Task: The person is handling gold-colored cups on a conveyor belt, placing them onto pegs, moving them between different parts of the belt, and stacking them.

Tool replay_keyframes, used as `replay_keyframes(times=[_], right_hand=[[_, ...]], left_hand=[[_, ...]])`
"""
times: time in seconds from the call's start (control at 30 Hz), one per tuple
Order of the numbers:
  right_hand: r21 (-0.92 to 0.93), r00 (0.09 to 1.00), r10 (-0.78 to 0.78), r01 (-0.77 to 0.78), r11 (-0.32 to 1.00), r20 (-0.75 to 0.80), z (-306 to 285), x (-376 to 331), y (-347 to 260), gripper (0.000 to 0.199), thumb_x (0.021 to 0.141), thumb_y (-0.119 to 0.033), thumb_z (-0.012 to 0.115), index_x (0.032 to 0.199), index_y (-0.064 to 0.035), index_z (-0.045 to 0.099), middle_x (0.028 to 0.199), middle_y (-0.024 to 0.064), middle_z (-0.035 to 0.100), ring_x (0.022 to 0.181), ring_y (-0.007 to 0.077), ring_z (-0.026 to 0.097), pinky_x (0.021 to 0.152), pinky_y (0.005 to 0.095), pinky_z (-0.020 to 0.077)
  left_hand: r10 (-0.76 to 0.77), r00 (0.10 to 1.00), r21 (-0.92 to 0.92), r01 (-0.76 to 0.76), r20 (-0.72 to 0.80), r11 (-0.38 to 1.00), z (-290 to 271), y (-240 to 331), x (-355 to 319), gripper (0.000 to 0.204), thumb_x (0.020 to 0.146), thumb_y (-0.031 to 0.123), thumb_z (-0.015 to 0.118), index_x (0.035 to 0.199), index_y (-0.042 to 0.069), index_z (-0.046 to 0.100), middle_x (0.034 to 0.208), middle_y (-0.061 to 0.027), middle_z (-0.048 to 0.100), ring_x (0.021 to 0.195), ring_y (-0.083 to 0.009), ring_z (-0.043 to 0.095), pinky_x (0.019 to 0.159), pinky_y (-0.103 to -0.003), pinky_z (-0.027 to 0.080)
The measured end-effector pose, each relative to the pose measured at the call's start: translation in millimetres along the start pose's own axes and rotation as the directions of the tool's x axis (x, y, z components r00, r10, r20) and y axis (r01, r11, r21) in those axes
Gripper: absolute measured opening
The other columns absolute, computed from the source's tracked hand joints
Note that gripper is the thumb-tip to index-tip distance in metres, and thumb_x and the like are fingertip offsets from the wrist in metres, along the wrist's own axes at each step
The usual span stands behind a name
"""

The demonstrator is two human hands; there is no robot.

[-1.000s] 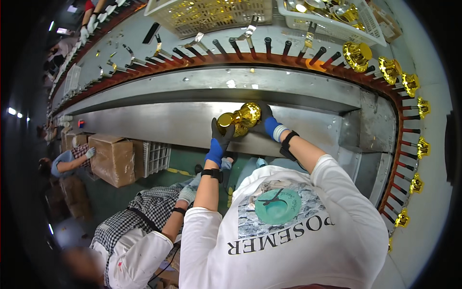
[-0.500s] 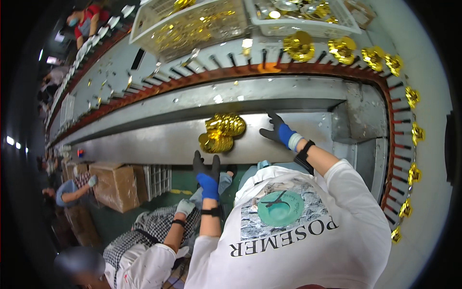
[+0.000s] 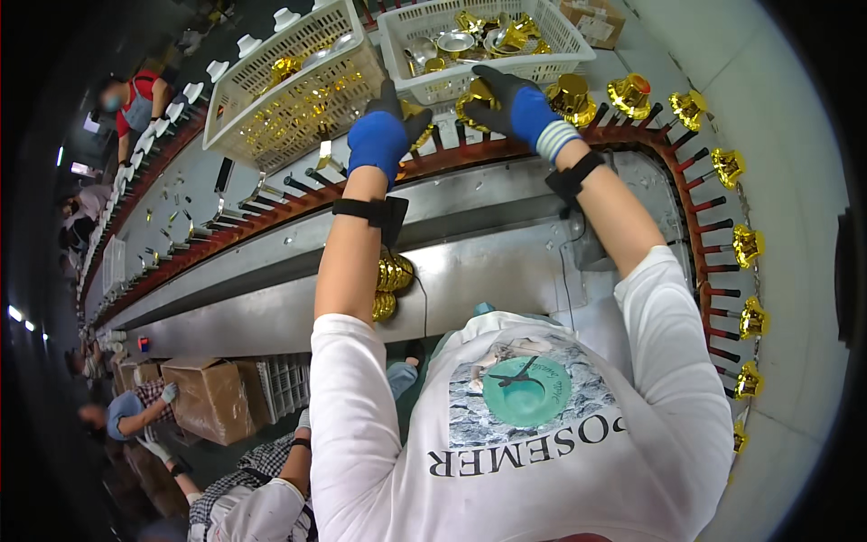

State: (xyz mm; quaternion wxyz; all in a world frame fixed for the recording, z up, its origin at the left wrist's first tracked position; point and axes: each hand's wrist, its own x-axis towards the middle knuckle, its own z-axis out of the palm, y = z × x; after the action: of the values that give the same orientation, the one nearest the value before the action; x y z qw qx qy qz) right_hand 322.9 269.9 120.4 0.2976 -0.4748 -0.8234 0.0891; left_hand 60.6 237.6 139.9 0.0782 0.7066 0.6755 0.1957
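Observation:
My left hand (image 3: 381,135), in a black glove with a blue cuff, closes on a shiny gold cup-shaped part (image 3: 418,127) at the row of pegs. To its right, my right hand (image 3: 515,104), gloved alike, has its fingers round another gold cup-shaped part (image 3: 475,98). The glove hides much of each part. Just right of that hand, a gold part with a flared rim (image 3: 572,98) sits on the line. Stacked gold parts (image 3: 390,274) lie in the steel trough (image 3: 488,280), partly behind my left forearm.
Two white plastic crates (image 3: 298,104) hold gold and silver pieces beyond the pegs. More gold parts (image 3: 748,244) ride the pegs curving down the right side. A cardboard box (image 3: 212,397) stands at left. Co-workers are at left, one (image 3: 248,506) close to me.
Both hands have moved up and away from the trough to the peg row, and each has taken hold of a gold part. My view has shifted, and the nearby co-worker is lower left.

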Motion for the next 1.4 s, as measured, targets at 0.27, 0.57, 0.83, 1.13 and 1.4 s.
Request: replay_keyframes(times=[0.27,0.57,0.83,1.13,1.4], right_hand=[[0.162,0.944,-0.269,0.301,0.94,-0.192,-22.8,-70.2,-43.8,0.042,0.078,-0.034,0.088,0.109,-0.0105,0.073,0.101,0.0146,0.075,0.092,0.0382,0.072,0.083,0.0493,0.0566],[-0.106,0.77,0.206,-0.179,0.978,0.604,149.2,-278.6,24.0,0.05,0.08,-0.043,0.085,0.115,-0.0121,0.07,0.109,0.0183,0.074,0.1,0.0385,0.074,0.086,0.0519,0.0598],[-0.04,0.807,0.225,-0.244,0.969,0.545,137.1,-265.4,30.0,0.083,0.083,-0.045,0.082,0.15,-0.0073,0.052,0.127,0.0247,0.069,0.112,0.044,0.07,0.096,0.0529,0.0569],[-0.332,0.943,-0.21,0.117,0.936,-0.259,-31.5,9.0,24.5,0.061,0.095,-0.042,0.076,0.145,-0.0092,0.063,0.137,0.0252,0.068,0.12,0.0429,0.068,0.105,0.0502,0.0529],[-0.104,0.913,-0.358,0.344,0.933,-0.194,-19.4,-37.8,-20.6,0.032,0.093,-0.031,0.075,0.118,-0.0114,0.076,0.103,0.0167,0.076,0.09,0.0381,0.073,0.082,0.0486,0.0581]], left_hand=[[0.145,0.915,-0.271,-0.258,-0.376,0.927,-4.9,-24.8,-103.9,0.059,0.089,0.037,0.088,0.13,-0.001,0.068,0.102,-0.021,0.075,0.097,-0.0269,0.076,0.078,-0.041,0.059],[-0.134,0.873,-0.067,0.186,0.47,0.98,214.8,-103.5,-279.1,0.061,0.089,0.043,0.083,0.13,0.001,0.067,0.106,-0.0246,0.076,0.093,-0.0404,0.073,0.082,-0.048,0.06],[-0.027,0.977,-0.157,0.061,0.211,0.986,213.7,-83.2,-262.7,0.082,0.09,0.036,0.084,0.152,-0.004,0.049,0.131,-0.0285,0.067,0.109,-0.0436,0.07,0.094,-0.051,0.058],[0.332,0.873,-0.037,-0.368,-0.357,0.929,1.9,17.6,-10.3,0.079,0.091,0.048,0.083,0.148,0.0,0.058,0.123,-0.0281,0.073,0.101,-0.0353,0.076,0.083,-0.049,0.061],[0.296,0.928,0.0,-0.304,-0.227,0.953,-21.0,13.8,-66.4,0.041,0.089,0.032,0.085,0.119,0.006,0.075,0.094,-0.017,0.075,0.086,-0.0338,0.074,0.076,-0.044,0.061]])
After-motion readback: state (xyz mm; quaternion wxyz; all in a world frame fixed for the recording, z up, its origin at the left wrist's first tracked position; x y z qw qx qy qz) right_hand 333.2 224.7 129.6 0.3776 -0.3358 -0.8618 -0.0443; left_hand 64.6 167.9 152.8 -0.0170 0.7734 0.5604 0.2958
